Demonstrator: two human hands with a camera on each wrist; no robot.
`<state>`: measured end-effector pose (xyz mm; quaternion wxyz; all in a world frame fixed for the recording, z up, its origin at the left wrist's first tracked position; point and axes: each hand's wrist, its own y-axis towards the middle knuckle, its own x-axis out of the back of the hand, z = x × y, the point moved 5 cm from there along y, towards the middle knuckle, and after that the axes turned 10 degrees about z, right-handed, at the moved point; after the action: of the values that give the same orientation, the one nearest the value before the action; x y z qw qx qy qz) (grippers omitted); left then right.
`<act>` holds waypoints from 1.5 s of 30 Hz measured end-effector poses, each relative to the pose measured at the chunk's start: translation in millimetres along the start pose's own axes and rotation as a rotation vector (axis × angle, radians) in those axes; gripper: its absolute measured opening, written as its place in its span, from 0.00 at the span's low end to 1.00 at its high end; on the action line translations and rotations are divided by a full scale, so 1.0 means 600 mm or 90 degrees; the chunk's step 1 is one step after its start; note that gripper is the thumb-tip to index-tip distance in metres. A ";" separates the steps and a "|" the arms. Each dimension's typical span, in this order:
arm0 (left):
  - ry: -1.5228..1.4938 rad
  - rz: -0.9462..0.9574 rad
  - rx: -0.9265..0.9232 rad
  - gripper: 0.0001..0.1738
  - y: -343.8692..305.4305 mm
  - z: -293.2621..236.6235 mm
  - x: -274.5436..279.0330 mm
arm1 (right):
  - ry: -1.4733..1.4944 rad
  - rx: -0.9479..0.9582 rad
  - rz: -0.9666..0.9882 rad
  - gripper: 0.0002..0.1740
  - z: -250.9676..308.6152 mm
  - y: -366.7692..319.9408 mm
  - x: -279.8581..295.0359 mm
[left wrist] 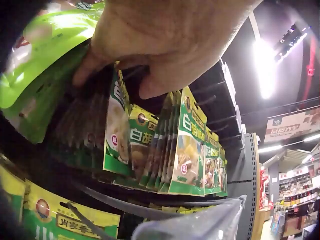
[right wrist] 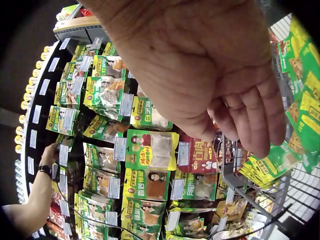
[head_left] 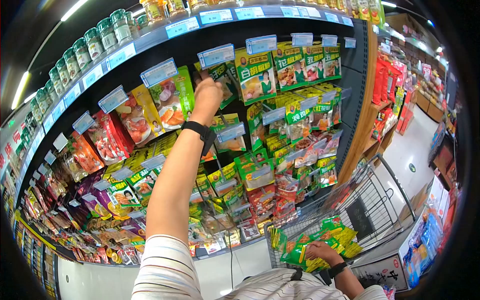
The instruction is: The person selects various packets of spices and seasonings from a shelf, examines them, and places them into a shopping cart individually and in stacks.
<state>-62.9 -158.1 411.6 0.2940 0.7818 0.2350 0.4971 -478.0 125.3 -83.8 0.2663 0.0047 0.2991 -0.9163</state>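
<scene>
Left hand point(head_left: 206, 98), grip indiscernible, reaches at 11 o'clock among hanging seasoning packets point(head_left: 226, 86), best slid straight outward; right hand point(head_left: 324, 252), loose-fingered and empty, lies at 5 o'clock over shopping cart point(head_left: 359, 218).

shop | price-tagged shelves point(head_left: 125, 55) | hanging packets point(head_left: 256, 75) | cart point(head_left: 360, 210)

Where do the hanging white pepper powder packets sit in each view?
Head: white pepper powder packets upper middle, right of the left hand.
Left wrist: around the centre, below that hand.
Right wrist: left side, just above that hand.
Shared landmark: the left hand.
</scene>
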 end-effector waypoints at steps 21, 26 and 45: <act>0.072 -0.055 -0.115 0.33 -0.017 -0.017 -0.005 | -0.026 -0.010 0.007 0.19 -0.001 0.025 -0.016; -0.052 -0.055 -0.068 0.28 -0.008 -0.004 0.000 | -0.020 -0.012 0.006 0.20 -0.009 0.031 -0.014; -0.226 0.029 0.178 0.42 0.113 0.143 -0.076 | -0.013 0.011 0.030 0.19 -0.023 0.043 -0.020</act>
<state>2.5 -256.3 401.1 0.2083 0.8954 0.2283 0.3207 -457.2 121.3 -107.4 0.2903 0.0048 0.2885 -0.9124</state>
